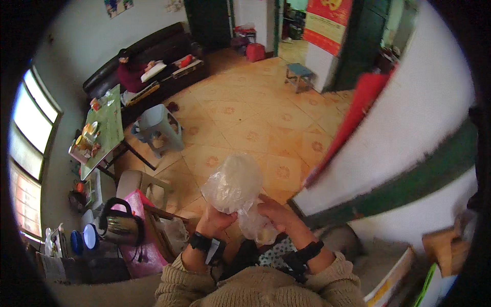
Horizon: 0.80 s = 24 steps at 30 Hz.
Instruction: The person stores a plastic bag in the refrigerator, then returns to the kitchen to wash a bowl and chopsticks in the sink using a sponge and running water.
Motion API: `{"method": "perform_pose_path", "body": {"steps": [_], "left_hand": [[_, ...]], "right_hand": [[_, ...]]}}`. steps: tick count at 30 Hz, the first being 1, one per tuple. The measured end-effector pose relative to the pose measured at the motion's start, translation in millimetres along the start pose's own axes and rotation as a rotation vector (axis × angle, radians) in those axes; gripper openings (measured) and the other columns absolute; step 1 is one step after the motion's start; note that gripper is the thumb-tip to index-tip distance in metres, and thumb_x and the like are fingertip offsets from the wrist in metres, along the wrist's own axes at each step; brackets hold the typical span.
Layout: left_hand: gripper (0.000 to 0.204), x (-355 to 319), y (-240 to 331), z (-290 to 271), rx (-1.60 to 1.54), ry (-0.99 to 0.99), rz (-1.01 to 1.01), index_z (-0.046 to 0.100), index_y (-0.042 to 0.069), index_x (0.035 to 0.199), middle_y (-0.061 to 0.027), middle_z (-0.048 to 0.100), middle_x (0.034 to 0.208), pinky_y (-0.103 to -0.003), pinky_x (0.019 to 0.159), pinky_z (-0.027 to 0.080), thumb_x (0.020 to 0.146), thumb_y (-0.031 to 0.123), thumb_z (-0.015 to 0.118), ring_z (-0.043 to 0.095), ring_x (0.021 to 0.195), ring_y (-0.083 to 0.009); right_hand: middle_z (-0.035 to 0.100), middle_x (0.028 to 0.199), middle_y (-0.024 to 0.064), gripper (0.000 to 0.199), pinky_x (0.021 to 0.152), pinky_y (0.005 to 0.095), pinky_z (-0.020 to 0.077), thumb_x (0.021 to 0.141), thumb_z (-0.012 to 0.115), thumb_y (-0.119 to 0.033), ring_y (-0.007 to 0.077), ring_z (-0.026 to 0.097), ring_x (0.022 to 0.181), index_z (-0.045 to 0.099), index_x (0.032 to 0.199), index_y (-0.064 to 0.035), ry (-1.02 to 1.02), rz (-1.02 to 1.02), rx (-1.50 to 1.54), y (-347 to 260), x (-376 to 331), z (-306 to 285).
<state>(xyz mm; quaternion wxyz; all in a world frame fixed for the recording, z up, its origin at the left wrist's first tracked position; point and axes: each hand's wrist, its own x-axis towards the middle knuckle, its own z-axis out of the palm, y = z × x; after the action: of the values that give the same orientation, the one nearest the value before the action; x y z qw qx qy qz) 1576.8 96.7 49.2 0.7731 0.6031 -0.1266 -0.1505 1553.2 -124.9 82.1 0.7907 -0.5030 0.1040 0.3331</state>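
A puffed-up clear plastic bag (234, 180) is held out in front of my body, with something whitish showing faintly through it. My left hand (217, 221) is closed on the bag's lower left side, thumb toward the middle. On the other side my right hand (275, 212) pinches the gathered plastic. A crumpled part of the bag hangs below, between the two hands. The fingers behind the plastic are partly hidden. Both wrists wear dark straps, and my sleeves are tan knit.
Left of me are a steel kettle (121, 225) and pink wrapping (148, 250). Farther off stand a grey plastic stool (159, 125), a green table (108, 123) and a dark sofa (174, 43) where a person (130, 74) sits. A small blue stool (299, 70) is near the doorway; a white wall (409, 123) rises at right.
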Motion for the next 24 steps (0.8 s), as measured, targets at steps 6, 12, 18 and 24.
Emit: {"method": "perform_pose_path", "body": {"steps": [6, 12, 18, 24], "left_hand": [[0.041, 54, 106, -59, 0.68, 0.006, 0.128, 0.048, 0.007, 0.131, -0.0082, 0.053, 0.132, -0.037, 0.103, 0.04, 0.094, 0.024, 0.052, 0.051, 0.119, -0.0246], [0.04, 145, 84, -119, -0.859, 0.305, -0.08, 0.044, 0.007, 0.133, -0.0101, 0.049, 0.135, -0.044, 0.102, 0.042, 0.098, 0.025, 0.046, 0.051, 0.12, -0.0276], [0.039, 280, 82, -177, -0.616, 0.402, 0.072, 0.043, 0.004, 0.133, -0.0095, 0.052, 0.13, -0.043, 0.098, 0.045, 0.097, 0.019, 0.048, 0.054, 0.116, -0.0257], [0.036, 438, 105, -217, -0.472, 0.551, 0.06, 0.045, 0.004, 0.129, -0.0084, 0.056, 0.124, -0.041, 0.094, 0.046, 0.094, 0.013, 0.052, 0.055, 0.113, -0.0235]], "right_hand": [[0.065, 0.097, 0.0046, 0.034, 0.068, 0.0282, 0.0486, 0.089, 0.06, -0.021, 0.0132, 0.061, 0.081, 0.057, 0.118, -0.0026, -0.102, 0.007, -0.161, -52, 136, 10], [0.062, 0.102, 0.0055, 0.029, 0.074, 0.0317, 0.0518, 0.09, 0.059, -0.021, 0.0157, 0.06, 0.092, 0.058, 0.113, -0.0032, -0.079, -0.06, 0.153, -116, 241, 56], [0.057, 0.116, 0.0088, 0.038, 0.091, 0.04, 0.0461, 0.088, 0.057, -0.019, 0.0219, 0.053, 0.111, 0.052, 0.122, -0.0031, -0.195, -0.076, 0.454, -189, 368, 20], [0.056, 0.123, 0.0084, 0.05, 0.099, 0.0424, 0.0391, 0.085, 0.061, -0.026, 0.0249, 0.05, 0.114, 0.048, 0.127, -0.0042, -0.498, -0.134, 0.417, -317, 451, -8]]}}
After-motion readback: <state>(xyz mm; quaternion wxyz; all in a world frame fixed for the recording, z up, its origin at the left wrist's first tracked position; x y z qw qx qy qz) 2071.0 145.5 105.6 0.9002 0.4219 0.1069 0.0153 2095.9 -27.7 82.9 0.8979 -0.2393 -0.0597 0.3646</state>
